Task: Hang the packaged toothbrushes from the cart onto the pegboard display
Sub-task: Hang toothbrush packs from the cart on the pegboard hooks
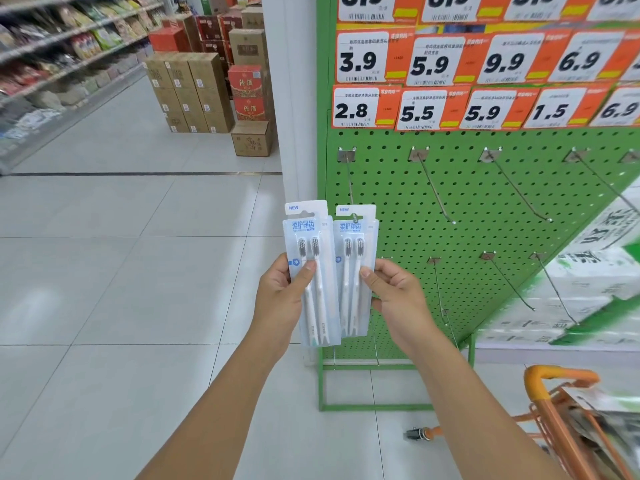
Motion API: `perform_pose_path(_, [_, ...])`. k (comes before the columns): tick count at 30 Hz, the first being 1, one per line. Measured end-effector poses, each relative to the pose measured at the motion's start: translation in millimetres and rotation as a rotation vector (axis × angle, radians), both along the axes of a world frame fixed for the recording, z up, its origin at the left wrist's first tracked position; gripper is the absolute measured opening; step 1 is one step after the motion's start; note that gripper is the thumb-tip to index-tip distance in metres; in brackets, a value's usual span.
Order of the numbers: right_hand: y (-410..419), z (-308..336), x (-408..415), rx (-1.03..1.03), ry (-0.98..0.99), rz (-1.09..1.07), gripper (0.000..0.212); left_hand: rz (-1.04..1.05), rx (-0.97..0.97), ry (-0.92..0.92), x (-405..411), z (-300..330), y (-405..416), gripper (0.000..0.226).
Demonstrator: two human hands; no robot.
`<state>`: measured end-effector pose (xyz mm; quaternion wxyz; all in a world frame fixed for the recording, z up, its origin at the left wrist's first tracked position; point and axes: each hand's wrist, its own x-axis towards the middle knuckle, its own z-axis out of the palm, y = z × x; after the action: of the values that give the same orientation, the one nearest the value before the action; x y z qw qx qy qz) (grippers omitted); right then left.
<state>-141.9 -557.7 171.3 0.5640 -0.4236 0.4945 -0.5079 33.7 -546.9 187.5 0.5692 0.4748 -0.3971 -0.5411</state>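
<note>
I hold two packaged toothbrush twin-packs upright in front of the green pegboard [485,202]. My left hand [280,292] grips the left pack [313,289], thumb across its front. My right hand [394,292] pinches the right pack [356,237] at its right edge. The right pack's hang slot sits at the tip of the leftmost metal hook [350,181], under the 2.8 price tag. The orange cart [554,379] stands at the lower right with more packages inside, blurred.
Several bare metal hooks [436,192] stick out of the pegboard in two rows below the orange price tags [433,109]. White and green boxes [588,282] sit to the right. Stacked cartons [194,91] and a shelf aisle lie to the left across a tiled floor.
</note>
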Motion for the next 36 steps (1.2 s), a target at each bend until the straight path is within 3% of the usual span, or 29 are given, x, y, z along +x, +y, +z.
perform_pose_path(11, [-127.7,14.7,5.1,0.143,0.194,-0.104,0.015,-0.018,0.006,-0.034,-7.5,12.6,-28.6,0.02])
perform_pose_path(15, [-94.7,24.8,6.4,0.116,0.297,-0.195,0.043,-0.038,-0.013,-0.011,-8.8,10.4,-28.8,0.022])
perform_pose_path(18, [-26.3,34.7,8.8,-0.044,0.169,-0.255,0.028,-0.066,-0.021,0.018,-5.4,4.7,-19.9,0.022])
perform_pose_path(23, [26.2,37.2,4.9,-0.218,0.051,-0.011,0.029,-0.162,-0.045,-0.003,-12.7,-3.7,-1.6,0.02])
perform_pose_path(26, [17.6,32.2,-2.4,-0.228,0.081,-0.048,0.015,-0.149,-0.042,-0.055,-25.3,-4.3,-3.0,0.017])
perform_pose_path(36, [-6.2,36.5,0.1,-0.14,0.073,-0.065,0.013,-0.078,-0.03,-0.065,-29.9,-5.8,-22.3,0.016])
